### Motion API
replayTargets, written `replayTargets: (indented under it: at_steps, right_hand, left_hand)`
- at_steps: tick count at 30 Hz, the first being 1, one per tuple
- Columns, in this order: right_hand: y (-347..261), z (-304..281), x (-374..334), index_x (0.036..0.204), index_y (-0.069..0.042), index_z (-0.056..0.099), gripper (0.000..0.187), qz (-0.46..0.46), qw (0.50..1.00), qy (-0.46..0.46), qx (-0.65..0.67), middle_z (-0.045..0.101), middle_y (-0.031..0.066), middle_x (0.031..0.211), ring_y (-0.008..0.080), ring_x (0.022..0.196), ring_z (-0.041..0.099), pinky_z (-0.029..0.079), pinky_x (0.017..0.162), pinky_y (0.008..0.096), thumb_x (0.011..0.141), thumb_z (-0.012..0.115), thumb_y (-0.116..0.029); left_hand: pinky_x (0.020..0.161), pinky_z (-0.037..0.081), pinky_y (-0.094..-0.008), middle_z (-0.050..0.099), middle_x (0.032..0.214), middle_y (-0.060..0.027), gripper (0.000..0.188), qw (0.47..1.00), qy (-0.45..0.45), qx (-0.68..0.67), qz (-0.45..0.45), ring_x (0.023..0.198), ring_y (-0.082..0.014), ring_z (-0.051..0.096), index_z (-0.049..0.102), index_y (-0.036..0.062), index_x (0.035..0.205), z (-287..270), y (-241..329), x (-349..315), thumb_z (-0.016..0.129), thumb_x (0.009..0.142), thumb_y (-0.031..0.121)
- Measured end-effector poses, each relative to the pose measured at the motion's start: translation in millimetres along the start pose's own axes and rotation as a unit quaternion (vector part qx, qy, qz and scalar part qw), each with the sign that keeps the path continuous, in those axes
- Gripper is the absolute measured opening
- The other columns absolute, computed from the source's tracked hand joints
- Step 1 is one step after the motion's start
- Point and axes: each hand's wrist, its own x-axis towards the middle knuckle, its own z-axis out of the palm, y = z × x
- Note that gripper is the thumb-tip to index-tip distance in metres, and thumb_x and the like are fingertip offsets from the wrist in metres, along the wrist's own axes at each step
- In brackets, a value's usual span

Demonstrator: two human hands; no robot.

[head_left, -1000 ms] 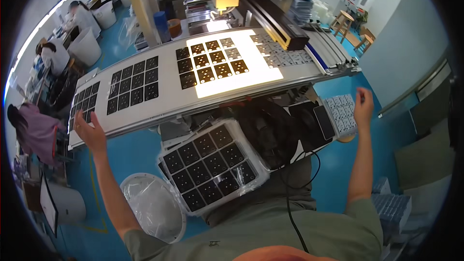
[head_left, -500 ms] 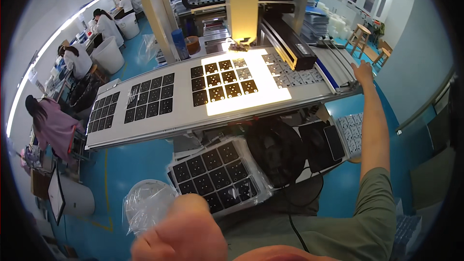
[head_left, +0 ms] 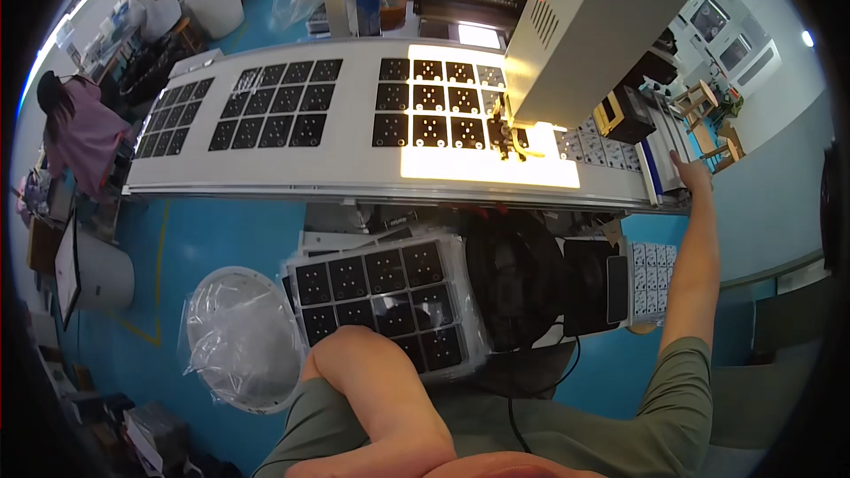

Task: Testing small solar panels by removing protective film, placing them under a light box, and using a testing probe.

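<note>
My right hand [head_left: 693, 173] touches the right end of the long white conveyor table [head_left: 354, 159], one finger stretched along its edge. The rest of its fingers are hard to make out. My left arm is bent sharply, elbow over a bagged stack of black panels [head_left: 348, 276]. Only the back of my left hand [head_left: 372, 463] shows at the lower edge, its fingers hidden. On the table lie sheets of black square pieces [head_left: 276, 102], several under bright yellow light. A tall machine head [head_left: 593, 26] stands over the lit sheet, its tip [head_left: 512, 134] at the near row.
A round white bin with clear plastic [head_left: 243, 336] stands left of the stack. A black bundle [head_left: 513, 283], a phone [head_left: 617, 288] and a white patterned sheet [head_left: 652, 274] lie right of it. Co-workers [head_left: 84, 142] sit at the left. Wooden stools [head_left: 699, 102] stand at far right.
The machine head has come from the sheet's far row to its near row. My left arm, blurred before, has shifted. My right hand stays at the table's end; the view has turned.
</note>
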Motion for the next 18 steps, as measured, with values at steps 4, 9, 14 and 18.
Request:
replayTargets:
  at_steps: [4,9,14,18]
  right_hand:
    - [0,2,0,0.145,0.004,0.050,0.114,0.031,0.999,-0.021,0.038,0.053,0.0267,0.145,0.0423,0.137,0.048,0.043,0.108,0.0547,0.081,0.046,-0.090]
    - [-3,-5,-7,0.146,0.005,0.048,0.116,0.043,0.998,-0.039,0.041,0.053,0.0263,0.145,0.0429,0.137,0.048,0.043,0.109,0.0535,0.080,0.045,-0.091]
    - [-2,-9,-15,0.145,0.005,0.049,0.115,0.060,0.996,-0.026,0.054,0.054,0.0250,0.144,0.0422,0.134,0.051,0.046,0.106,0.0535,0.082,0.040,-0.091]
    - [-4,-9,-15,0.144,0.004,0.051,0.113,0.043,0.997,-0.009,0.059,0.056,0.0252,0.142,0.0425,0.130,0.054,0.048,0.103,0.0538,0.084,0.037,-0.090]
  left_hand:
    - [0.085,0.060,-0.0342,0.059,0.129,-0.0088,0.042,0.999,0.002,-0.019,-0.049,0.119,-0.0227,0.062,0.059,0.0000,0.124,5,-9,3,0.066,0.082,-0.002]
    - [0.085,0.060,-0.0356,0.058,0.132,-0.0103,0.045,0.999,0.000,-0.037,-0.038,0.120,-0.0247,0.062,0.059,-0.0002,0.125,0,-7,4,0.068,0.082,-0.002]
    - [0.087,0.060,-0.0364,0.058,0.134,-0.0110,0.046,0.997,0.004,-0.058,-0.047,0.122,-0.0253,0.061,0.059,0.0002,0.127,0,-9,1,0.068,0.082,-0.001]
    - [0.089,0.060,-0.0376,0.057,0.139,-0.0127,0.047,0.998,0.005,-0.044,-0.033,0.126,-0.0271,0.060,0.057,-0.0002,0.131,2,-7,4,0.067,0.084,0.000]
